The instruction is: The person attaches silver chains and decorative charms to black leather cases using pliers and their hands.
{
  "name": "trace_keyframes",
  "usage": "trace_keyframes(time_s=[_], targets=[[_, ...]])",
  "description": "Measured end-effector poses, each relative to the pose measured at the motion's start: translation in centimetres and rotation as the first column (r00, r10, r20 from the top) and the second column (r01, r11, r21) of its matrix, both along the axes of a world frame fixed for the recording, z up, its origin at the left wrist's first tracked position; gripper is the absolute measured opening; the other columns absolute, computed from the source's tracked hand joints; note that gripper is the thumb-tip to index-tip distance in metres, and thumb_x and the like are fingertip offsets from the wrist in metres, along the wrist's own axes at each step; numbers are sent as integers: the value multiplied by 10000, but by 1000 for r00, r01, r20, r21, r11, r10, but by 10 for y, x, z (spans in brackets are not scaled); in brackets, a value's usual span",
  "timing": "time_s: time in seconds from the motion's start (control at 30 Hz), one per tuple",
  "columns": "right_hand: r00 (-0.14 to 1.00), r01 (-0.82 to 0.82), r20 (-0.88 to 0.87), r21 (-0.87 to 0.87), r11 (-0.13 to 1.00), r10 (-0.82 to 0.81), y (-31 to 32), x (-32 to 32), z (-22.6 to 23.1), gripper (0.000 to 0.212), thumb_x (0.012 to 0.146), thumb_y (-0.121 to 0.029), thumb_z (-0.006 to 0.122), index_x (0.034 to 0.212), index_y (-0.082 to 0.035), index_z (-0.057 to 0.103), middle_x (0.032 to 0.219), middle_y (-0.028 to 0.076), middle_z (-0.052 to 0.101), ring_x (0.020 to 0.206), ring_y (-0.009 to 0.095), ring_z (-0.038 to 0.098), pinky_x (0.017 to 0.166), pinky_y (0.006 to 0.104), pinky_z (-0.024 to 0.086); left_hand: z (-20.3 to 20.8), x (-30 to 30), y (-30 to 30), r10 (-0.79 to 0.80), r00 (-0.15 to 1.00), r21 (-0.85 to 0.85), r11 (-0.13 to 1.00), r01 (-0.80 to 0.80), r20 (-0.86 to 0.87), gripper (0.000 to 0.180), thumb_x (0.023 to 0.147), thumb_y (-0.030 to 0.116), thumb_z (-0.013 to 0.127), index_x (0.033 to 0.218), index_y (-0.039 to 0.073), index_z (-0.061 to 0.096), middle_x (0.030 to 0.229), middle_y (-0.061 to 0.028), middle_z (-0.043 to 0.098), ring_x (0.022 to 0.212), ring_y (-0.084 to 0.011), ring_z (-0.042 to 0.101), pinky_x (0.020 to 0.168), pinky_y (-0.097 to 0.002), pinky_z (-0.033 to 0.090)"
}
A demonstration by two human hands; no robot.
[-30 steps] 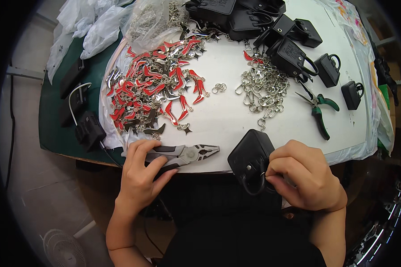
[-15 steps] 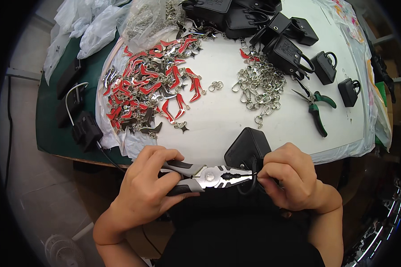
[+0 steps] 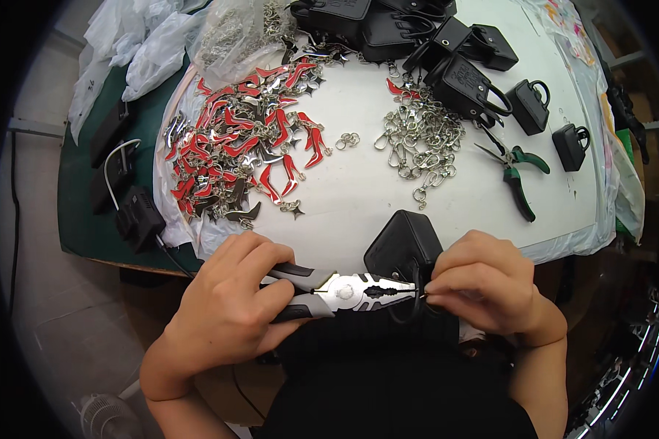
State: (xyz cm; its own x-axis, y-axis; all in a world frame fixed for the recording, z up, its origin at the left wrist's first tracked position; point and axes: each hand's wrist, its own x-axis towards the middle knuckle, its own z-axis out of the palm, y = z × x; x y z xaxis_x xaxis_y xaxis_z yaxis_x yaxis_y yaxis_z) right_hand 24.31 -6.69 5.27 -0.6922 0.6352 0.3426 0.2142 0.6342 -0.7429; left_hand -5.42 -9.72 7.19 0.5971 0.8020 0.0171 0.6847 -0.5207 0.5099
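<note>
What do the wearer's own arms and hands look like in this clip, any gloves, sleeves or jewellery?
The left hand and right hand are ungloved. No watch, bracelet or ring is visible. Both forearms are bare, without visible sleeves. A black fabric garment covers the torso.

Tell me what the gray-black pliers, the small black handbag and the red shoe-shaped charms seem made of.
Gray-black pliers: bright, bare metal head, likely steel; matte handles, perhaps rubber or plastic.
Small black handbag: leather or imitation, unclear which; smooth with soft sheen.
Red shoe-shaped charms: probably enamelled metal, as silvery edges frame the red.
</note>
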Motion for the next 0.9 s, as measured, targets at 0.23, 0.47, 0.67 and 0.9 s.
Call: trace_keyframes(time_s=[0.23,0.47,0.67,0.9], targets=[[668,547,347,371,751,-658,40,108,-44,621,715,-161,824,1252,16,568,1275,191,553,1191,347,509,1015,399,405,1,-8,1,86,995,55,994,-89,54,368,436,100,796,633,3,501,888,-125,618,779,-310,600,641,-389,480],[531,417,526,520,745,-665,38,129,-61,728,811,-230,740,1407,41,421,1268,224,513,1180,375,491,1015,422,390,3,-18,1,141,989,71,987,-144,47,369,461,96,773,660,14,473,845,-120,616,687,-295,580,577,-377,454],[844,329,425,72,942,-327,8,99,-2,582,724,-229,774,1187,29,534,1061,185,553,894,349,570,800,411,478,5,-16,1,190,982,-56,980,-191,-19,464,484,118,803,885,24,590,823,-107,597,706,-295,576,613,-391,471],[851,74,497,208,975,-171,1,40,40,729,609,-379,833,1167,-2,554,1048,152,556,855,331,562,743,434,458,-2,-24,3,108,994,7,994,-108,29,489,516,184,804,940,13,632,831,-110,616,726,-301,590,623,-387,461]])
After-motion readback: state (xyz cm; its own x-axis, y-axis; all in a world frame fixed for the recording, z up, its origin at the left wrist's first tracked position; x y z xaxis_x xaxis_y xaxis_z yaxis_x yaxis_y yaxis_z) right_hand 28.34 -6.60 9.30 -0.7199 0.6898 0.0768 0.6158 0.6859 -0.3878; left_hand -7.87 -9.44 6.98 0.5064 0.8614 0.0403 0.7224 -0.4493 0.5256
